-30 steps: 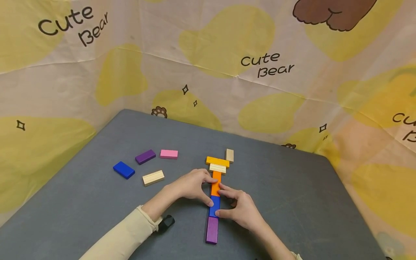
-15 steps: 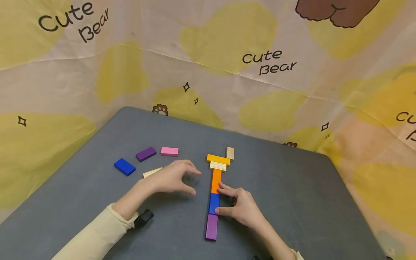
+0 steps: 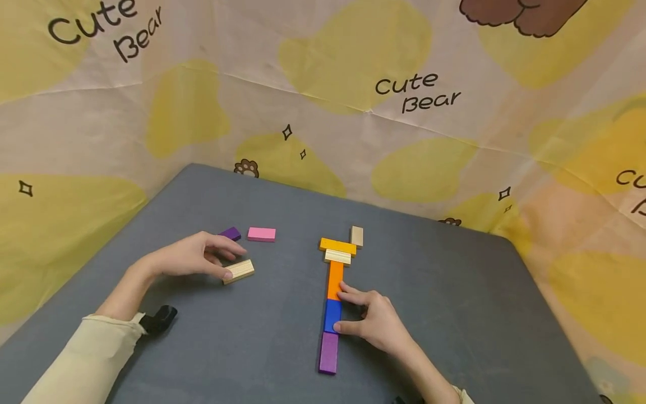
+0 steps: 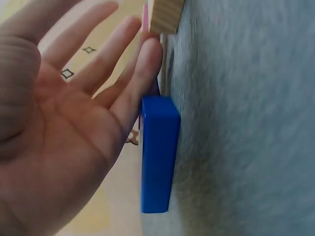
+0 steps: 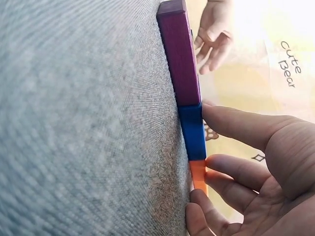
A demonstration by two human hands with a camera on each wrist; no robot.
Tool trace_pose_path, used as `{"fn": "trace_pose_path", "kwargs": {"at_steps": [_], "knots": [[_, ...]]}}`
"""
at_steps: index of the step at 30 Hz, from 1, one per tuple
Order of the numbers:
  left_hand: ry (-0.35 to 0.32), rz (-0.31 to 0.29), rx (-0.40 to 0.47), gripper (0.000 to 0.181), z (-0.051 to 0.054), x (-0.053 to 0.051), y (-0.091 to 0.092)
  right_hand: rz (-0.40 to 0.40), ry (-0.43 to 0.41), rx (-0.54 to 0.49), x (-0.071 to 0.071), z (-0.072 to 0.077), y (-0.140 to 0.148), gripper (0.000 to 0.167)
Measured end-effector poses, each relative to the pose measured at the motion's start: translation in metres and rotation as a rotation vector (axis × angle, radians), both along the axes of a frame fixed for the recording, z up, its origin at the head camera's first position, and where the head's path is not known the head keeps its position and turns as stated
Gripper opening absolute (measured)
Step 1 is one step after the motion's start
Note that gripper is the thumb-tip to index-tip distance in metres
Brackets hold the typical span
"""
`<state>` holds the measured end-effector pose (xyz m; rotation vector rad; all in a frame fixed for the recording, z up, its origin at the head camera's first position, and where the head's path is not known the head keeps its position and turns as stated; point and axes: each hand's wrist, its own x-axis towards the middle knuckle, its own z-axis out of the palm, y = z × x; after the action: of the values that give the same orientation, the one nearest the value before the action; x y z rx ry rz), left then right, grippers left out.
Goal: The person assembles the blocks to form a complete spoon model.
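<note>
My left hand [image 3: 187, 257] is over the loose blocks, its thumb at the near end of a natural wood block [image 3: 239, 271]; whether it touches is unclear. The left wrist view shows its fingers extended beside a blue block [image 4: 158, 157], which the hand hides in the head view. My right hand [image 3: 381, 324] rests along the right side of a row, thumb at a blue block [image 3: 332, 316], fingertips at an orange one [image 3: 335, 279]. A purple block [image 3: 328, 353] forms the near end; a natural block [image 3: 337, 257] and a yellow block [image 3: 337, 246] lie crosswise at the far end.
A purple block [image 3: 231, 233], partly covered by the left hand, and a pink block [image 3: 261, 234] lie back left. Another natural block [image 3: 356, 236] stands near the yellow block's right end. Patterned cloth [image 3: 323, 101] hangs behind the grey table [image 3: 454, 314].
My left hand has let go of the row and moved left to the loose natural block, now covering the loose blue one. My right hand has stayed at the row.
</note>
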<state>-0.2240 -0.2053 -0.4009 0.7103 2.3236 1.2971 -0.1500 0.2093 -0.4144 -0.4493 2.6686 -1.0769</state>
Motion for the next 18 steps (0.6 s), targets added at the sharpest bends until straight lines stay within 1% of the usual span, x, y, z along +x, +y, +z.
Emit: {"fn": "trace_pose_path", "kwargs": {"at_steps": [2, 4, 6, 9, 11, 14, 18], "knots": [[-0.063, -0.048, 0.008, 0.06, 0.0, -0.004, -0.003, 0.008, 0.001, -0.006, 0.0, 0.0, 0.0, 0.065], [-0.097, -0.099, 0.006, 0.062, 0.002, -0.009, -0.003, 0.011, 0.0, -0.008, 0.0, 0.0, 0.0, 0.066], [-0.126, -0.136, -0.001, 0.064, 0.003, -0.015, -0.003, 0.011, -0.002, -0.012, 0.0, 0.001, 0.001, 0.066], [-0.144, -0.175, -0.014, 0.065, 0.002, -0.023, -0.004, 0.014, 0.002, -0.013, 0.0, 0.0, 0.001, 0.065], [-0.157, -0.186, -0.027, 0.066, 0.0, -0.026, -0.006, 0.02, 0.003, -0.015, -0.001, 0.0, 0.001, 0.065], [-0.166, -0.206, -0.046, 0.067, -0.002, -0.027, -0.007, 0.027, 0.005, -0.016, -0.001, -0.001, 0.001, 0.065], [-0.149, -0.25, -0.058, 0.068, -0.003, -0.028, -0.006, 0.025, -0.003, -0.021, -0.001, -0.001, 0.002, 0.065]]}}
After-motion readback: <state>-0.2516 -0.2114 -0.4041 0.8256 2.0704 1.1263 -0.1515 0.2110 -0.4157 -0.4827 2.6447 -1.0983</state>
